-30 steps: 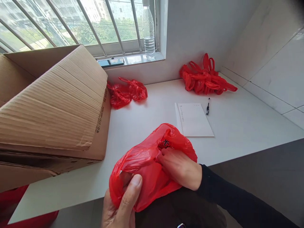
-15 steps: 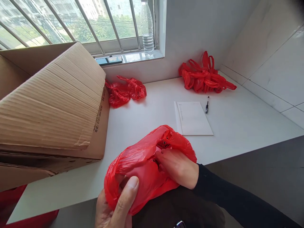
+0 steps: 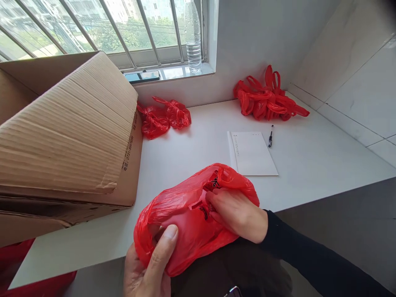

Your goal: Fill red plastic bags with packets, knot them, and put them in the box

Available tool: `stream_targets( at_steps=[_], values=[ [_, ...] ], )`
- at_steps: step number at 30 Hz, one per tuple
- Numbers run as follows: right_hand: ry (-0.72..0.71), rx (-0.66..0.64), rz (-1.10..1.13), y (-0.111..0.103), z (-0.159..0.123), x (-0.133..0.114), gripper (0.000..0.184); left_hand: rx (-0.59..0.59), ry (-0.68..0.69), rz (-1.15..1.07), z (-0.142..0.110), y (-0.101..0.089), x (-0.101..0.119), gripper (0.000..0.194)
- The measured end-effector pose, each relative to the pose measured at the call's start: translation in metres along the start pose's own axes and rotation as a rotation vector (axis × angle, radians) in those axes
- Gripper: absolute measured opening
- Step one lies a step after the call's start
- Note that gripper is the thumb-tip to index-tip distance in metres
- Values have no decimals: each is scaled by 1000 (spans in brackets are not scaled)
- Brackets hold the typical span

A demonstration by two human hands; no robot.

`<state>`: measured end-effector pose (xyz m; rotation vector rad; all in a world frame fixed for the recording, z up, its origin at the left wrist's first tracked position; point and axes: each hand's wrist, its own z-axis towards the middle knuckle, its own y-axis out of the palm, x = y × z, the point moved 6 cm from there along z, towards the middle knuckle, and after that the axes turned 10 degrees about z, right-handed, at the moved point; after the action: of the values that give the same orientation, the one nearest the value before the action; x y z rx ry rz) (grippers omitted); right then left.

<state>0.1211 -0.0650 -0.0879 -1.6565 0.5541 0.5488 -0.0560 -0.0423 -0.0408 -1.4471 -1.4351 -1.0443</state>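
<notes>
A thin red plastic bag (image 3: 182,231) is held open over the front edge of the table. My left hand (image 3: 154,264) is closed on the bag's left end, thumb on the outside; its other fingers show partly through the plastic. Inside the mouth, my right hand (image 3: 236,212) has its fingertips pinched on a small red packet (image 3: 202,209) with black print. Just above those fingers, another red piece with black lettering (image 3: 213,181) shows within the bag. The bag hides the rest of its contents.
On the left stands a large open cardboard box (image 3: 71,136). Tied red bags (image 3: 167,117) lie beside it, with more red bags (image 3: 266,99) at the back right. A white notepad (image 3: 253,154) and a pen (image 3: 270,137) lie mid-table. The sill carries a water bottle (image 3: 194,45) and a phone (image 3: 142,76).
My right hand has shifted slightly right within the bag, and more of the printed red packets shows at its fingertips. My left hand keeps its grip on the bag.
</notes>
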Motion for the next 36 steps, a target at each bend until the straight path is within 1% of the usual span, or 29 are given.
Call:
stream_targets(
  at_steps=[2, 3, 7, 8, 10, 12, 15, 17, 18, 19, 21, 22, 24, 27, 30, 33, 36],
  values=[
    [-55, 25, 9, -5, -1, 0, 9, 5, -33, 2, 0, 0, 0, 31],
    [-45, 53, 8, -8, 0, 3, 10, 5, -54, 0, 0, 0, -1, 31],
    [122, 243, -23, -23, 10, 19, 8, -20, -105, -8, 4, 1, -7, 37],
    [126, 276, -29, -24, 12, 22, 7, -39, -106, -5, 5, 2, -9, 39],
    [89, 312, -25, -22, 16, 24, 8, -73, -86, 13, 9, 2, -13, 39],
    [68, 327, -22, -20, 17, 26, 9, -75, -53, 49, 11, 0, -16, 36],
    [76, 336, -48, -19, 16, 26, 12, -29, -16, 110, 12, -3, -18, 35],
    [98, 319, -103, -20, 16, 25, 17, -9, -15, 138, 11, -1, -16, 37],
    [112, 299, -132, -19, 16, 24, 21, -19, -6, 151, 11, 2, -14, 35],
    [127, 275, -155, -19, 17, 23, 24, -47, 17, 161, 10, 7, -10, 31],
    [143, 237, -173, -18, 20, 21, 31, -144, 90, 174, 10, 21, 0, 26],
    [150, 229, -175, -18, 21, 21, 33, -194, 130, 184, 9, 27, 4, 28],
    [157, 230, -177, -19, 24, 20, 36, -245, 186, 228, 10, 34, 9, 31],
    [180, 241, -189, -22, 23, 20, 40, -218, 203, 297, 14, 31, 7, 33],
    [181, 289, -170, -27, 19, 17, 42, -173, 171, 303, 19, 23, 0, 28],
    [175, 360, -45, -29, 16, 14, 42, -141, 163, 304, 23, 16, -5, 27],
    [165, 340, 138, -21, 18, 13, 37, -135, 166, 316, 29, 12, -8, 30]
  ],
)
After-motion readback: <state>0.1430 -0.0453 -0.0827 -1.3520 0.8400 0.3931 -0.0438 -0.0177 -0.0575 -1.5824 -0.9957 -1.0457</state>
